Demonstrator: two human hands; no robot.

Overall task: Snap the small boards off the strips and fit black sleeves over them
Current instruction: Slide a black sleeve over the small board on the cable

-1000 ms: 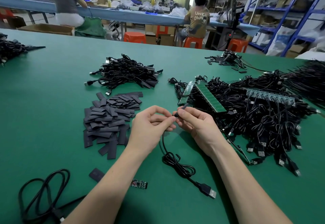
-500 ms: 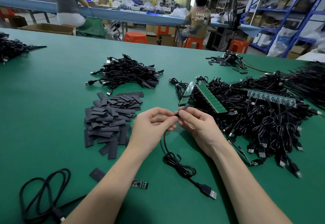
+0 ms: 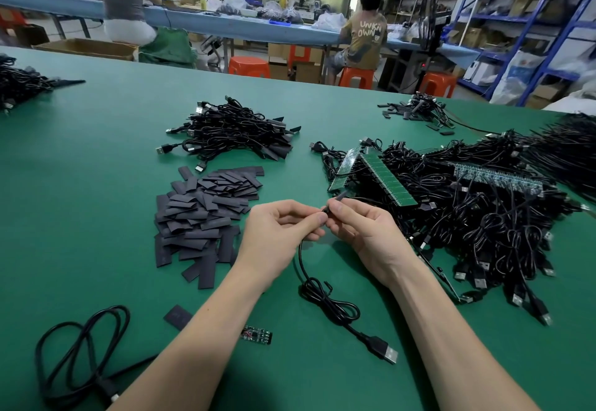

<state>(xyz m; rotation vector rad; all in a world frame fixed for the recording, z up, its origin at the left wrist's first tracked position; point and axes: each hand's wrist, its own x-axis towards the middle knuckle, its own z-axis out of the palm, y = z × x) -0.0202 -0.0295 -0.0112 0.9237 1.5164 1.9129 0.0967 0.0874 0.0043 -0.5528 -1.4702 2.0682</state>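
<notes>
Hands barely shift — left hand (image 3: pixel 279 230) fingertips close up on right hand (image 3: pixel 362 233), black sleeve (image 3: pixel 337 199) tilts slightly flatter.

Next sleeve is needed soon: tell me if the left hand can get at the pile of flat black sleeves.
Probably yes: the pile of flat black sleeves lies uncovered beside the left hand, though it now pinches a sleeved cable end.

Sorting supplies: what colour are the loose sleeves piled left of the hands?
Matte black sleeves, clearest in the head view.
</notes>
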